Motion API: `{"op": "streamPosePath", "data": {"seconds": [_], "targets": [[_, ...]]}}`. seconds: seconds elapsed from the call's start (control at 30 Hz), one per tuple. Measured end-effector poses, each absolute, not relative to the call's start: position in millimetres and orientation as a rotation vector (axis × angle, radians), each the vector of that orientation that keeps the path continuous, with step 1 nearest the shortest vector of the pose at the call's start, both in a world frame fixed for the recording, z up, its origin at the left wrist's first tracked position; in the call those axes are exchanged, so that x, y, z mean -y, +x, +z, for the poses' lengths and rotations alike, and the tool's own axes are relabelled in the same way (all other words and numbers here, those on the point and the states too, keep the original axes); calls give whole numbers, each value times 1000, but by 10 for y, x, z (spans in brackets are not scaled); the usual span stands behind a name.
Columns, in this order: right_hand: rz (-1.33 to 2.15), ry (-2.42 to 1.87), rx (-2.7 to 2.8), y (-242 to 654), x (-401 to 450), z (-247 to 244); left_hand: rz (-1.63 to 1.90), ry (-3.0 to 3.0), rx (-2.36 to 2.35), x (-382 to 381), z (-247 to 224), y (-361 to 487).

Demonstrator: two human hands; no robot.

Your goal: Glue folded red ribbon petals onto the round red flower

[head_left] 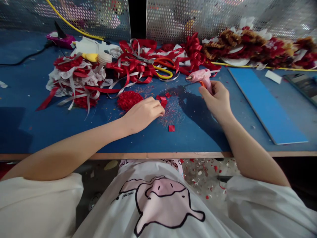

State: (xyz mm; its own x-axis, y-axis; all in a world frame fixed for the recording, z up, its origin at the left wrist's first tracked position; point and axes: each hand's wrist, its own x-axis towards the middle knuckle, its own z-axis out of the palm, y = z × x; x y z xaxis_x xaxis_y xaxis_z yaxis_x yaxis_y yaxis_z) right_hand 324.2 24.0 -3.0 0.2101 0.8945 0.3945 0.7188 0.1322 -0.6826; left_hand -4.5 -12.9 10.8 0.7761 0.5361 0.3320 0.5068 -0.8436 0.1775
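Head view: right hand [219,99] raised over the tabletop [123,140], fingers wrapped round the grip of a pink glue gun [200,76]. Orange trigger [202,84] near the fingers; probably gripped this way to keep it within reach. Nozzle points left, towards the middle of the work area, tip clear of everything below.

Left hand [146,114] low, palm down, fingers curled well in, tips just beside a small cluster of red squares [163,100]. Fingertips partly hidden; can't tell whether anything is pinched there. Squares likely lie at mid-front for easy picking.

Single red square [171,128] sits apart, nearer the front edge. Red puff [129,100] lies behind the left wrist; contact unclear.

Ribbon heap [138,71] and scissors [164,67] at the back, perhaps pushed there to free working room. Blue board [267,105] lies flat, right of the right hand.

Looks: gun's body pale pink, slightly mottled, whitish stick protruding at rear. Squares flat, plain red, smooth-edged, some overlapping. Puff rounded, densely ruffled. Fine reddish and pale scraps [174,112] speckle the surface around the squares.
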Motion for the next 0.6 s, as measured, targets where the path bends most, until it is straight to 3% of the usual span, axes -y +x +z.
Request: {"op": "streamPosePath", "data": {"seconds": [0.17,0.4,0.6], "targets": [[269,-1579,1654,3222,-194,25,818,2985,-1080,65,100,-116],[209,-1397,2030,3218,-84,88,790,2893,-598,239,32,-61],[115,-1158,2369,3176,-10,127,749,2912,-531,228,16,-87]]}}
